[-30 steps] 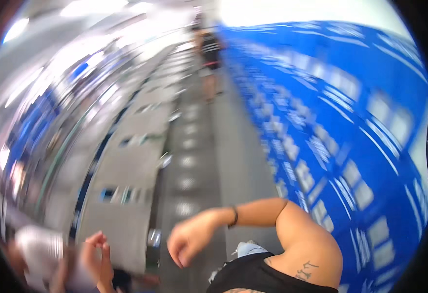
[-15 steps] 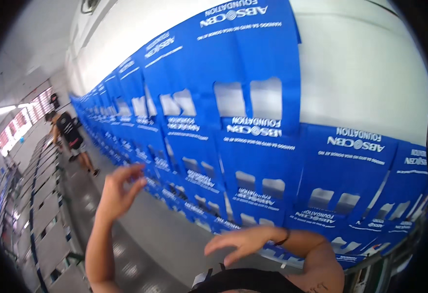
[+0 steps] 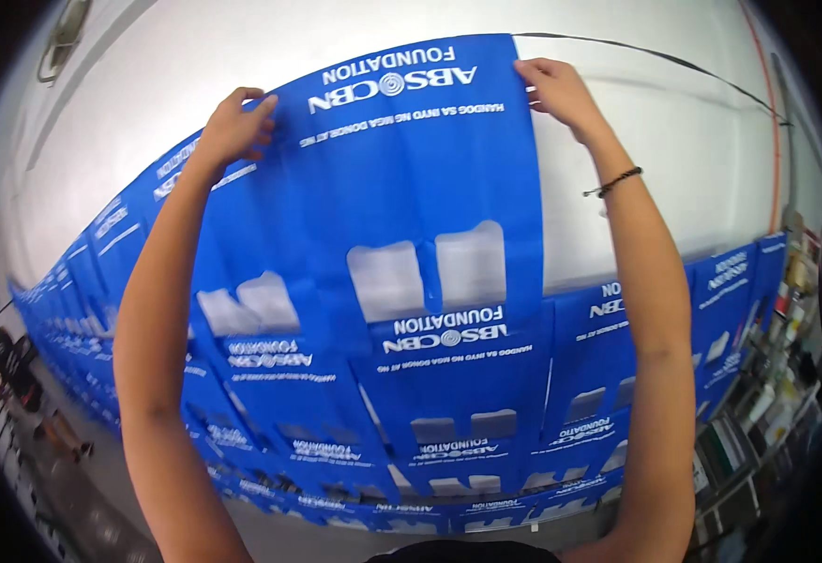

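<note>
Touches the blue printed sheet (image 3: 411,197), high before the white wall (image 3: 598,235), at its upper corners with left hand (image 3: 233,131) and right hand (image 3: 559,96), with fingers bent, cannot tell if gripping, above lower blue sheets (image 3: 486,392) in rows.

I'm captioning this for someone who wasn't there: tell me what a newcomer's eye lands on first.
The large blue sheet mid-picture, its print upside down, with the left hand at its upper left and the right hand at its top right corner. More blue sheets spread below and leftward; a dark bracelet circles the right wrist.
</note>
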A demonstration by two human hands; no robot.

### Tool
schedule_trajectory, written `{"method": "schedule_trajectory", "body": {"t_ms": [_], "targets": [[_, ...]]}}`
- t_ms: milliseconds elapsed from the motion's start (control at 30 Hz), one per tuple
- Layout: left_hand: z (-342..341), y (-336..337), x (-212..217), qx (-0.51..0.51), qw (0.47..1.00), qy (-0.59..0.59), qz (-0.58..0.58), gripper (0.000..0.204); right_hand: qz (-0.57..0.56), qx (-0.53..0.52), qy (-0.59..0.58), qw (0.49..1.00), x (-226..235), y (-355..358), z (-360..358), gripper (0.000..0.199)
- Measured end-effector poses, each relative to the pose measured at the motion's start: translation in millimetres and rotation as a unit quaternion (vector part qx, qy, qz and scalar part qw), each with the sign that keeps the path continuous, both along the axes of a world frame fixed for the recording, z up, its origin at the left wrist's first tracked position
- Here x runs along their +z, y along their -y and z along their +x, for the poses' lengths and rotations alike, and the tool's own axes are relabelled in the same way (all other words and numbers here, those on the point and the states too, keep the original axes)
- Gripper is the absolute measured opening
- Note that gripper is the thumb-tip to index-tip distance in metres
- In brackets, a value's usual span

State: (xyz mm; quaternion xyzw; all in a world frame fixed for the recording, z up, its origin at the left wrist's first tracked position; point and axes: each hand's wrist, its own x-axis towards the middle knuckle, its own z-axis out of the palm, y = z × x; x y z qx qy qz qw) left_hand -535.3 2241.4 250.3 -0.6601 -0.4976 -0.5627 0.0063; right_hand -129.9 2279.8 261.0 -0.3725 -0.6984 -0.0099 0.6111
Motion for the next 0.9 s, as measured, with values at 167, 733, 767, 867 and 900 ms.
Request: {"method": "schedule_trajectory", "body": {"t_ms": [167,733,767,867,900], "targets": [[-9,-14,-1,-0.140,0.986,0.093,0.009,0.051,-0.042,-0.003,-0.061,0.997,13,13,-22,0.041],[-2,-25,-16,-0.272,0.959,0.071,0.026,0.040,0.030,-0.068,-0.163,0.984,46,33,-3,0.031],[1,-28,-11,-0.271,0.959,0.075,0.033,0.038,0.051,-0.116,-0.141,0.982,45,34,1,0.030],[11,-30,2,-0.279,0.955,0.087,0.050,0.035,0.116,-0.248,-0.088,0.958,51,27,15,0.026],[10,-29,6,-0.259,0.960,0.080,0.065,0.035,0.089,-0.200,-0.102,0.970,53,27,17,0.027]]}}
